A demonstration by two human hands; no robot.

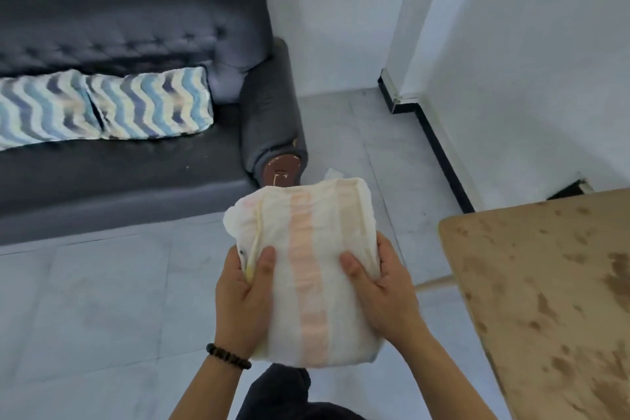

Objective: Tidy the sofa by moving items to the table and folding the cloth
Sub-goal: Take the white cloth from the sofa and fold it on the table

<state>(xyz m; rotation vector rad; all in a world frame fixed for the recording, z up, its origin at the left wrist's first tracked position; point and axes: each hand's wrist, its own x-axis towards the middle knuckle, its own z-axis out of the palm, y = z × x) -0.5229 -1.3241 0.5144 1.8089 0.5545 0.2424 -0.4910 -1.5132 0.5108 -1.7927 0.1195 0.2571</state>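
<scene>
While the folded cloth (306,266) hangs in the air over the floor, between the sofa (119,181) and the desk (545,283), the step in hand looks to be carrying it across; keep it level so the folds hold, then lay it flat just inside the desk's left edge; left hand (243,300) and right hand (381,297) grip its long sides, fingers (267,257) clamped on it, thumbs on top, the rest hidden beneath
</scene>
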